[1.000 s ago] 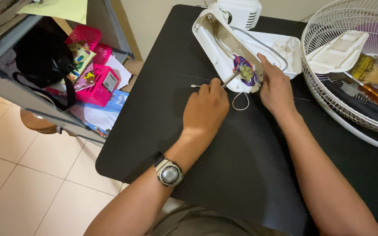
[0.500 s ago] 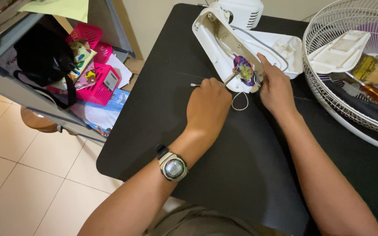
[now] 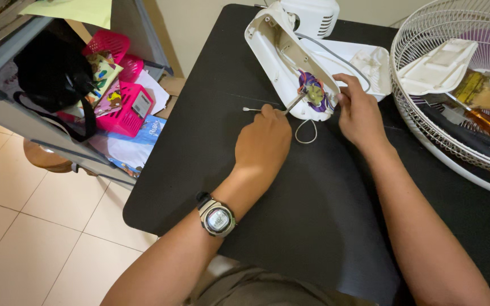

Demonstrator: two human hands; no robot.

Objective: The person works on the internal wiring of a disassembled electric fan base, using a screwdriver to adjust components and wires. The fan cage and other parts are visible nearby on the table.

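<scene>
On the black table [image 3: 324,226] lies an opened white plastic fan housing [image 3: 282,54] with purple and yellow wiring [image 3: 313,93] showing at its near end. My left hand [image 3: 263,141], with a wristwatch, grips a thin metal tool [image 3: 295,103] whose tip reaches into the wiring. My right hand [image 3: 358,110] rests against the housing's near end beside the wiring, fingers pinching there. A cotton swab [image 3: 253,109] lies on the table just left of my left hand. A loop of white wire [image 3: 305,133] hangs between my hands.
A white wire fan guard [image 3: 455,90] at the right holds a white cover, a paintbrush and a screwdriver. A white motor unit [image 3: 313,14] stands at the table's far end. Left of the table, a shelf carries pink baskets [image 3: 126,102] and a black bag [image 3: 52,68].
My hands and the housing hold nearly the same pose; my left hand has shifted slightly on the tool.
</scene>
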